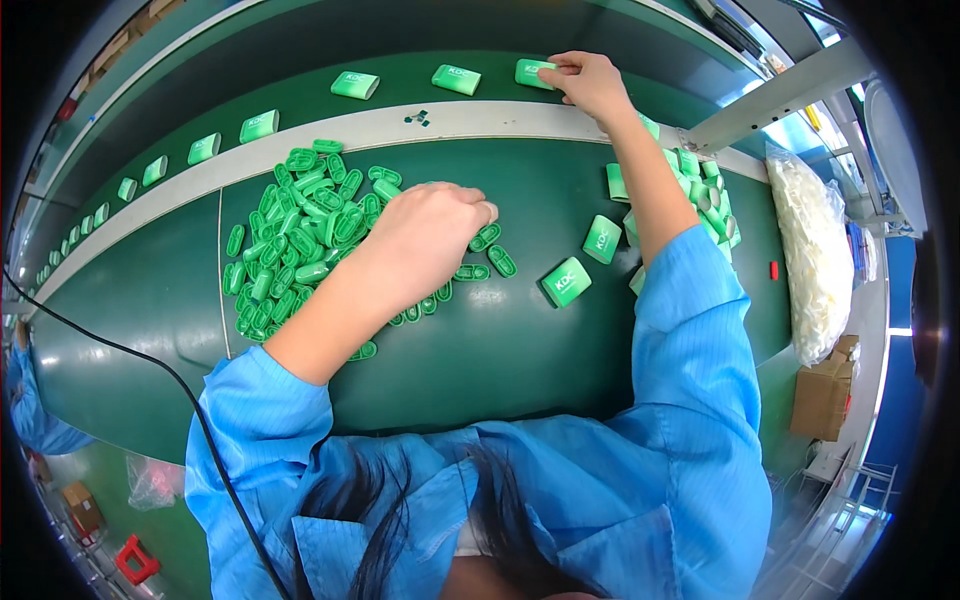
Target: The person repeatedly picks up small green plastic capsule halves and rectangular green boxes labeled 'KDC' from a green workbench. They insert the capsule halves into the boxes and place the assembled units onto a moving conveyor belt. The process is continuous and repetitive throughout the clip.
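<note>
At twelve o'clock, the right hand (592, 85) has its grip pinched on a green, rounded-rectangular, plastic-looking case (530, 73): probably light, stiff, smooth, best held by its narrow ends. At eleven, the left hand (430, 228) curls by green oval plastic caps (300, 240); its hold cannot be told.

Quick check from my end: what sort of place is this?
Probably a factory assembly line: green cases sit spaced in a row along a belt-like strip, a heap of small green oval parts lies on the worktop, and another person's blue sleeve shows at far left.
</note>
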`<state>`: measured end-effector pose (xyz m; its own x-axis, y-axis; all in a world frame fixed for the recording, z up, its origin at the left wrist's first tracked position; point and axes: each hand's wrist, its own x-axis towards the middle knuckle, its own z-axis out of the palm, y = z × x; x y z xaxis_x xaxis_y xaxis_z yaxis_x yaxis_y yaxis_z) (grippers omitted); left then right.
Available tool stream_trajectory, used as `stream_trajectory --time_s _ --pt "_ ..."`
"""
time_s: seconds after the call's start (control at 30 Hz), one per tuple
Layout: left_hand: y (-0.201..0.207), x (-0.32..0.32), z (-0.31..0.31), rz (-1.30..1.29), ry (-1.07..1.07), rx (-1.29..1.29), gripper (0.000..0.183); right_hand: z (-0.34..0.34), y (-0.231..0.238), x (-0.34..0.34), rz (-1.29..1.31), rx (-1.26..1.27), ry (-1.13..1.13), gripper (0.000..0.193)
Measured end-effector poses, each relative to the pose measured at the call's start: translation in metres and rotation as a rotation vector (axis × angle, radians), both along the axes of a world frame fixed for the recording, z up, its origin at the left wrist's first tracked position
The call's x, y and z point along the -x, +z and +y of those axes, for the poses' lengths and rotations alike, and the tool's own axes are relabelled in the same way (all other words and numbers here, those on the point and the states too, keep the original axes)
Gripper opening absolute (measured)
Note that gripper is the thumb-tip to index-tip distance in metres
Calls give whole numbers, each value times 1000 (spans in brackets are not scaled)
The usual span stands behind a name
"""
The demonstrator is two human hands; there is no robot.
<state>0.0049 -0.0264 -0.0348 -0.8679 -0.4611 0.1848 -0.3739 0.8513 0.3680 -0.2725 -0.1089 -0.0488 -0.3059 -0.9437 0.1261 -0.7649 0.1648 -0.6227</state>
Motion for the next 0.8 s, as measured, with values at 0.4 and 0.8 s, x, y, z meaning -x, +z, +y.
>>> stream_trajectory --time_s 0.4,0.8 --pt "-3 18 -2 134 196 -60 29 74 20 82 438 -187 37 36" --pt "-10 13 -28 761 261 -1300 35 110 32 -66 -562 -44 394 24"
